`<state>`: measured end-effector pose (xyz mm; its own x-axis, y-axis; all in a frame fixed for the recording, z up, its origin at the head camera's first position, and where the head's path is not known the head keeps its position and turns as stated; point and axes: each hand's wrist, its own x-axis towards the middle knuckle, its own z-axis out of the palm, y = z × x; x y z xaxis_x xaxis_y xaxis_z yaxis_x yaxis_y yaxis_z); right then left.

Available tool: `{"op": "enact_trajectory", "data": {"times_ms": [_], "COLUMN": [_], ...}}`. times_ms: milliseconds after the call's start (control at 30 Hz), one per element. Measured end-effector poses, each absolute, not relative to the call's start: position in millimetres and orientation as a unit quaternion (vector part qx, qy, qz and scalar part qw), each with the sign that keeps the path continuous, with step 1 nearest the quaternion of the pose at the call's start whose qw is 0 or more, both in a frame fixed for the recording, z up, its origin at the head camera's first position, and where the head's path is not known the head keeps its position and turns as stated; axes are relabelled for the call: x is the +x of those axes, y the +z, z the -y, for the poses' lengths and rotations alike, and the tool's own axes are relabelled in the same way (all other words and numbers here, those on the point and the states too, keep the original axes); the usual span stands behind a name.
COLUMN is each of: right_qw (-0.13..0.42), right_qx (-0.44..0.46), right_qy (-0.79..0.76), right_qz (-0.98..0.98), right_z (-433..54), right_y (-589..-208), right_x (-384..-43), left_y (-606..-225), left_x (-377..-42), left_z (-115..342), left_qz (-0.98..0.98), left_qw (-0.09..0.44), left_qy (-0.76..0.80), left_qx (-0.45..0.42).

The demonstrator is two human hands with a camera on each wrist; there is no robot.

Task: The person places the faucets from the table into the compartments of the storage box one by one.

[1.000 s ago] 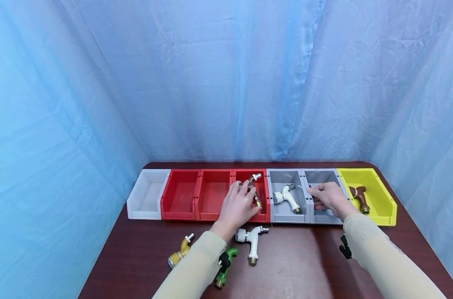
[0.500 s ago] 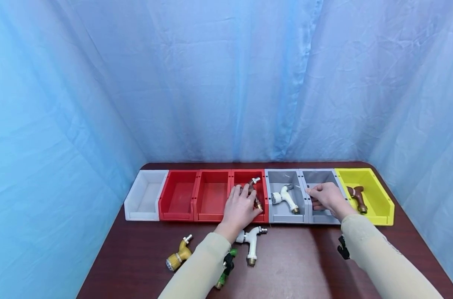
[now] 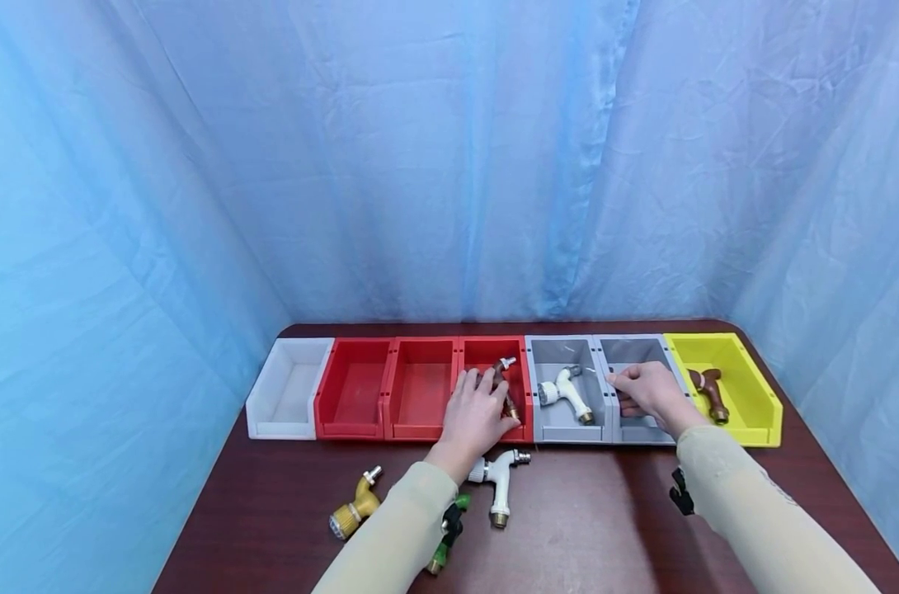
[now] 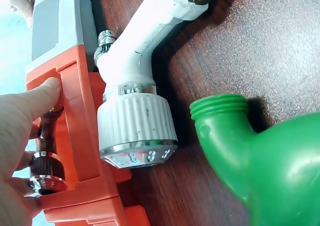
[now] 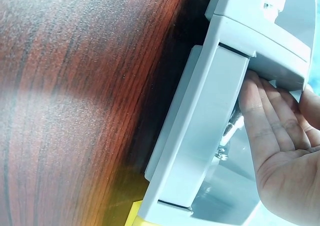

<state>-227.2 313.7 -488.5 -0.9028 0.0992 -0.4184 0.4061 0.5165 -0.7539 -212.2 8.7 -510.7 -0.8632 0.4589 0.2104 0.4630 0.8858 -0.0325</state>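
My left hand (image 3: pixel 475 417) reaches into the rightmost red bin (image 3: pixel 525 355) and grips a brown faucet (image 4: pixel 48 136). Its thumb lies at one end of that faucet and the fingers along the far side. In the head view the hand covers part of the faucet. My right hand (image 3: pixel 653 394) is at the right grey bin (image 3: pixel 646 342), pinching its left side wall between thumb and fingers. Inside that bin, the right wrist view shows a small shiny metal part (image 5: pixel 232 126), too partial to name. A white faucet (image 3: pixel 568 393) lies in the left grey bin (image 3: pixel 542 355).
On the table (image 3: pixel 568 528) lie a white faucet (image 3: pixel 501 483), a yellow faucet (image 3: pixel 358 502) and a green faucet (image 3: pixel 442 551), partly under the left sleeve. The yellow bin (image 3: pixel 761 412) holds another brown faucet (image 3: pixel 713 396). Left stand a white bin (image 3: pixel 282 429) and two red bins (image 3: pixel 353 431).
My left hand and the brown faucet have sunk slightly deeper into the red bin. My right hand keeps its place at the grey bin wall. The head view has shifted a little.
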Motion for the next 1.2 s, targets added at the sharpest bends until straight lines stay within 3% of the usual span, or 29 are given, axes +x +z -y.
{"op": "enact_trajectory", "data": {"times_ms": [333, 700, 1200], "right_qw": [0.164, 0.17, 0.167], "right_qx": [0.154, 0.158, 0.151], "right_qy": [-0.46, -0.464, -0.461], "right_qz": [-0.859, -0.855, -0.858], "right_z": [-315.1, -315.0, -313.3], "right_y": [-487.6, -487.5, -487.6], "right_x": [-227.6, -228.0, -225.8], "left_y": [-506.5, -501.1, -511.8], "left_x": [-205.8, -180.2, -136.7], "left_z": [3.2, 14.2, 18.6], "left_qz": [0.968, 0.958, 0.939], "left_qw": [0.037, 0.032, -0.022], "left_qy": [0.007, 0.029, -0.034], "left_qx": [-0.248, -0.283, -0.341]}}
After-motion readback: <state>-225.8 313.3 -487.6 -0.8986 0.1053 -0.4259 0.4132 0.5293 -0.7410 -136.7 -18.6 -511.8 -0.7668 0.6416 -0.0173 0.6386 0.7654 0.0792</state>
